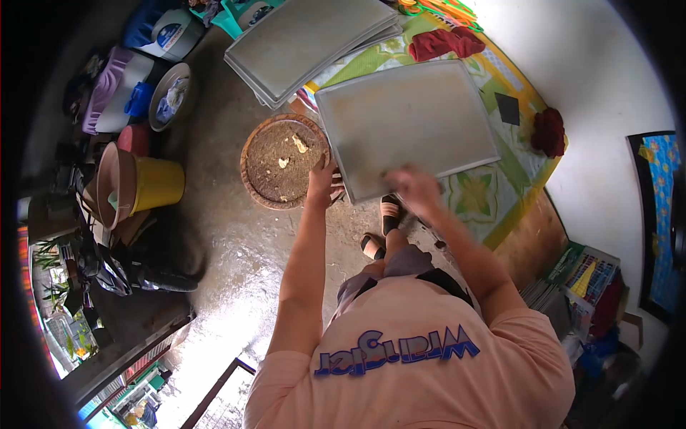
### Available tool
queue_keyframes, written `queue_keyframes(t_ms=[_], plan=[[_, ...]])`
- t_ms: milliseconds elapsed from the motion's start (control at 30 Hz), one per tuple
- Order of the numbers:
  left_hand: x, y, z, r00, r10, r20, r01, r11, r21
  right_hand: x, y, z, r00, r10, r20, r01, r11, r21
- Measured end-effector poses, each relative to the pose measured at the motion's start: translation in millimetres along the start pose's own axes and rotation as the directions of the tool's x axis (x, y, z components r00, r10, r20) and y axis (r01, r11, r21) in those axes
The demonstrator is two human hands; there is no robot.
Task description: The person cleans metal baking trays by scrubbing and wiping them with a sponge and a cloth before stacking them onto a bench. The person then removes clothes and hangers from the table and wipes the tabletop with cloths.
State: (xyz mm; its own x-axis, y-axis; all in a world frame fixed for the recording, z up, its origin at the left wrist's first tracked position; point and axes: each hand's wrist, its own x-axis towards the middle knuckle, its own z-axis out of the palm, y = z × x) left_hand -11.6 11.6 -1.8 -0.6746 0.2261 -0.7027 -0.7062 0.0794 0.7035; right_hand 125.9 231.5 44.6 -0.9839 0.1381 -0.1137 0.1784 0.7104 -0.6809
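Curling at the left edge of the grey tray [407, 121], the fingers of the left hand [321, 182] appear to grasp its rim close to the near corner, though the tray hides some of them; the right hand [416, 189] is over the tray's near part, blurred, and I cannot tell whether its fingers are clenched, loose or pinching something small, nor whether they touch the metal. The tray lies flat on the patterned cloth [474, 191], its near left corner reaching past the cloth toward the person's feet; its face shows no lumps that I can make out, only faint brownish staining, so I judge the work on this tray to be partway through, with the stained patches perhaps what is left; the blur keeps me from being sure.

Just left of it stands a round wooden tray [250, 182], holding brown matter and a few pale yellow scraps [299, 144]; these may be a sign of work done, though their source does not show. Farther off, beyond the round wooden tray, is a stack of similar trays [311, 43]; whether those are finished or waiting I cannot tell; a dark red cloth [446, 44] lies bunched at the far side, apart from both hands.
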Motion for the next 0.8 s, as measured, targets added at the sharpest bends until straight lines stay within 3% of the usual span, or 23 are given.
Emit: queue_keyframes(t_ms=[67,100,133,233,300,367,433,533,633,667,700,767,800], plan=[[-17.4,-5.6,-4.0,0.998,-0.069,-0.001,0.069,0.997,-0.022,16.0,37.9,-31.7,0.929,0.029,-0.369,-0.076,0.991,-0.111],[-26.3,-8.1,-6.4,0.995,-0.099,0.001,0.099,0.995,-0.031,18.6,52.3,-43.1,0.901,0.121,-0.416,-0.226,0.950,-0.214],[-28.1,-19.8,-14.2,0.979,-0.144,0.146,0.162,0.980,-0.116,18.4,61.1,-47.1,0.857,0.204,-0.473,-0.375,0.877,-0.302],[-39.6,-45.1,-3.9,0.987,-0.038,0.154,0.079,0.961,-0.266,9.4,65.0,-2.4,0.871,0.296,-0.392,-0.460,0.771,-0.439],[-44.1,-45.8,-1.1,0.988,-0.047,0.148,0.091,0.945,-0.314,-7.6,11.9,30.6,0.982,0.128,-0.138,-0.180,0.855,-0.487],[-48.3,-41.9,-0.4,0.985,-0.074,0.156,0.128,0.920,-0.371,-15.9,-19.1,98.8,0.993,0.099,0.066,-0.086,0.982,-0.171],[-70.7,-23.6,0.4,0.999,0.029,0.027,-0.019,0.949,-0.313,-19.5,-61.0,102.1,0.982,-0.036,0.184,0.022,0.997,0.079],[-93.4,-6.6,-13.9,0.949,0.293,-0.112,-0.314,0.883,-0.348,-5.7,-94.1,95.2,0.989,-0.066,-0.131,0.105,0.942,0.320],[-105.2,-14.7,-6.3,0.798,0.496,-0.344,-0.589,0.762,-0.268,13.0,-129.6,88.4,0.956,-0.101,-0.275,0.237,0.818,0.524],[-112.2,-24.3,8.9,0.828,0.530,-0.181,-0.553,0.721,-0.418,19.2,-146.9,91.8,0.952,-0.087,-0.294,0.243,0.800,0.549],[-122.2,-32.2,19.0,0.822,0.569,-0.015,-0.482,0.681,-0.551,21.0,-159.3,72.5,0.970,-0.019,-0.242,0.149,0.835,0.529],[-151.0,-37.4,14.1,0.755,0.655,-0.042,-0.652,0.741,-0.160,54.1,-154.8,52.9,0.962,0.167,-0.214,0.065,0.622,0.780],[-168.5,-35.4,12.2,0.714,0.699,-0.039,-0.698,0.715,0.050,66.9,-143.0,49.0,0.917,0.197,-0.346,0.137,0.661,0.738]])
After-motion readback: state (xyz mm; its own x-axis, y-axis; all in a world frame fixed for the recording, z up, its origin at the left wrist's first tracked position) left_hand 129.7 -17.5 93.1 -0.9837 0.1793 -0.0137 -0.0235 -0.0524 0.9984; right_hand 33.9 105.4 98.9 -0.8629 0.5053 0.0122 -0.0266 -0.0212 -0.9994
